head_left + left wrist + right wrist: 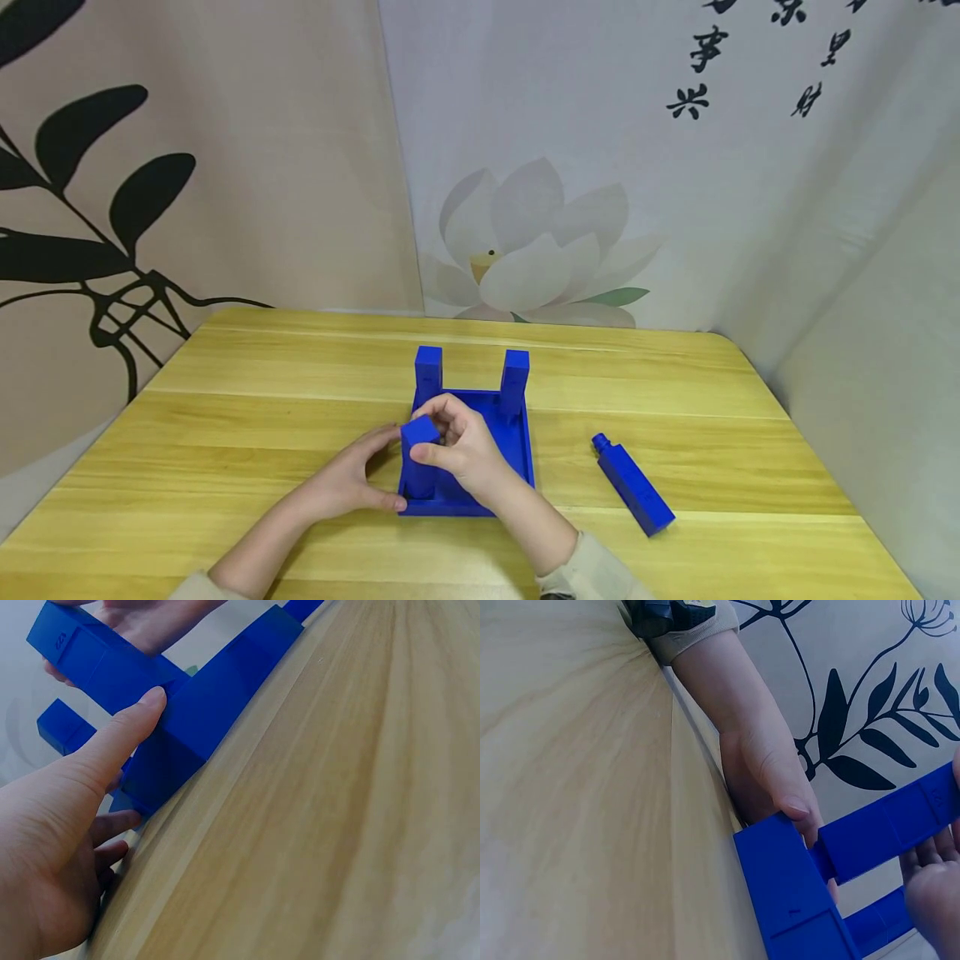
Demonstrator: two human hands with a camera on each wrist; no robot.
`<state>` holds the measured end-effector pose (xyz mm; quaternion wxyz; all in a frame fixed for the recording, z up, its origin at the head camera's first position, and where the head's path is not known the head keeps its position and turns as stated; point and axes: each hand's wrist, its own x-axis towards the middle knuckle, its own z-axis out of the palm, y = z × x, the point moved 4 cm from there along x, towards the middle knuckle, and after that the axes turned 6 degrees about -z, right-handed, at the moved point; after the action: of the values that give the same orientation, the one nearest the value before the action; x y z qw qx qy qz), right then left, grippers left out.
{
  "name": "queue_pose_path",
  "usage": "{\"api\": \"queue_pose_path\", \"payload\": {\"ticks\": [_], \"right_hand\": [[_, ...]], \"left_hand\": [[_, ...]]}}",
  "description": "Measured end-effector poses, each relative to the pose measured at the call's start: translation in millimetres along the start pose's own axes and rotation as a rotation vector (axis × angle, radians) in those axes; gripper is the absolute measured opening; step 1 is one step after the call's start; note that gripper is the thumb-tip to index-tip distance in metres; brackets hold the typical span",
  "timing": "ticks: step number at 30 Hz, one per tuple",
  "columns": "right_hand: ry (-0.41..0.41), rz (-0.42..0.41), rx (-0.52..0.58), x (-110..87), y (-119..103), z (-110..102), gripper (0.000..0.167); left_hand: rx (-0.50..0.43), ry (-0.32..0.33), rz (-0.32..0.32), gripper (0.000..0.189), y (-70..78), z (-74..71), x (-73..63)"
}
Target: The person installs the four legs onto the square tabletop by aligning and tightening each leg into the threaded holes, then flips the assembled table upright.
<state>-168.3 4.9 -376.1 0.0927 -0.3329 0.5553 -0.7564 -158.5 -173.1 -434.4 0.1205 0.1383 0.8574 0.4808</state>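
Note:
A square blue tray-like base (517, 462) with raised rims lies on the wooden table. Two blue legs, the far left leg (429, 371) and the far right leg (515, 379), stand upright at its far corners. At the near left corner, my right hand (468, 454) grips a third blue leg (418, 467) between thumb and fingers. A narrow neck (822, 864) shows between this leg and the base in the right wrist view. My left hand (345, 479) holds the base's left side, its thumb (127, 731) against the near left corner.
A loose blue leg (637, 490) with a threaded end lies on the table (750, 467) to the right of the base. Behind the table hangs a printed curtain (300, 167) with leaves, a lotus and characters.

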Motion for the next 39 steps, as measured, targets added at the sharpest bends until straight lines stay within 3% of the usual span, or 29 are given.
{"api": "queue_pose_path", "payload": {"ticks": [6, 14, 20, 29, 39], "right_hand": [[-0.020, -0.025, -0.010, 0.5, -1, 1, 0.071], [-0.151, -0.151, -0.081, 0.7, -10, -2, 0.044], [-0.231, -0.167, -0.053, 1.1, -14, -4, 0.043], [-0.212, -0.116, -0.099, 0.0, -10, -9, 0.042], [-0.214, -0.150, -0.064, 1.1, -10, -9, 0.038]], "left_hand": [[0.003, 0.007, -0.009, 0.098, -3.6, -0.2, 1.6], [0.021, 0.004, 0.062, 0.095, -0.9, -0.6, 1.9], [0.003, 0.001, 0.086, 0.094, 0.1, -0.8, 1.4], [0.013, 0.002, 0.059, 0.094, 0.9, -0.4, 1.2], [0.020, 0.004, 0.052, 0.096, 0.6, -0.9, 1.2]]}}
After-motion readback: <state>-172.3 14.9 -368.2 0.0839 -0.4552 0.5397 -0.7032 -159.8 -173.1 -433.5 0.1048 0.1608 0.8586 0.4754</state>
